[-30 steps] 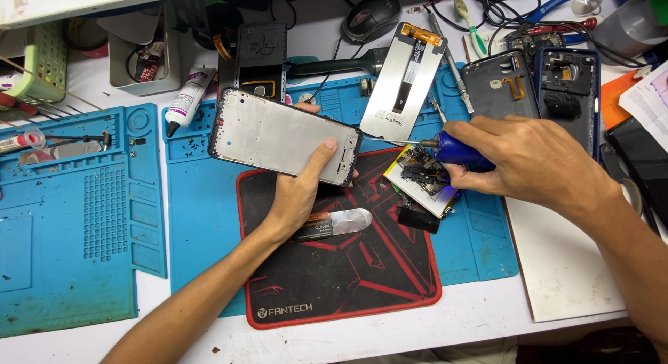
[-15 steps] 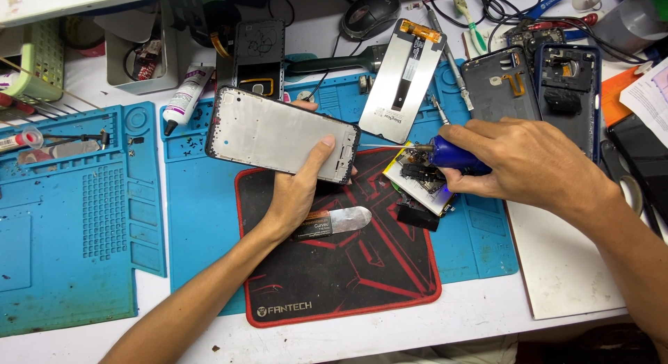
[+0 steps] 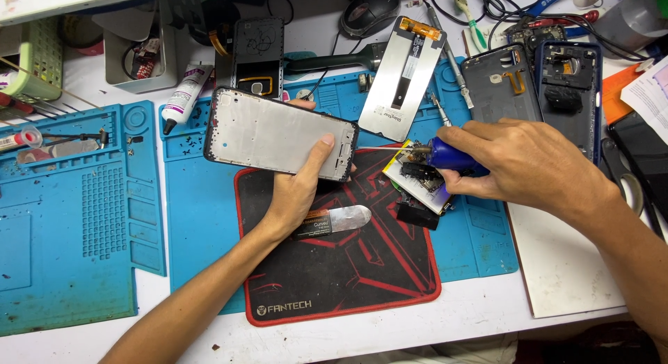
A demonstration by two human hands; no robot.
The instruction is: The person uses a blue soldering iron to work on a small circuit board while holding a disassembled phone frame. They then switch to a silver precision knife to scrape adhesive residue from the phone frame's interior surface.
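Left hand (image 3: 296,190) grasping a thin, light, easily bent phone frame (image 3: 278,133) by its long edges over the black mat (image 3: 348,267); right hand (image 3: 529,166) clenched round a blue screwdriver (image 3: 445,155)

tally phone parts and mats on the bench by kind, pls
Phone frames or back shells: 4 (held frame, dark shell, grey shell, blue shell)
Loose screen panels: 1
Blue work mats: 2
Black mouse pad: 1
Total: 8
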